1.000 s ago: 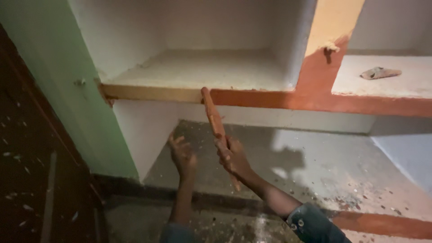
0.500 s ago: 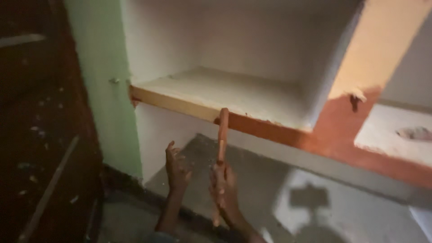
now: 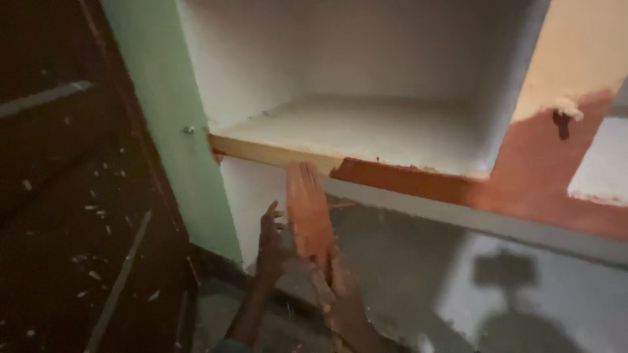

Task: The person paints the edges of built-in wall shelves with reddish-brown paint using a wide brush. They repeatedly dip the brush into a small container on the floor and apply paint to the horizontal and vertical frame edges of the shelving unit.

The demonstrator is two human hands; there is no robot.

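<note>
My right hand grips the lower end of a flat orange-brown paint brush, held upright with its broad head just below the front edge of a white shelf. That shelf's front edge is orange-brown on the right and pale bare wood on the left, and the brush head sits at the join. My left hand is raised beside the brush, fingers spread, holding nothing, close to the white wall under the shelf.
A pale green pillar stands left of the shelf, with a dark brown door flecked with white beyond it. An orange-brown painted upright rises on the right. The grey floor lies below.
The view has swung right and come closer to the shelf. The brush has gone from leaning left to nearly upright, and its broad face now shows.
</note>
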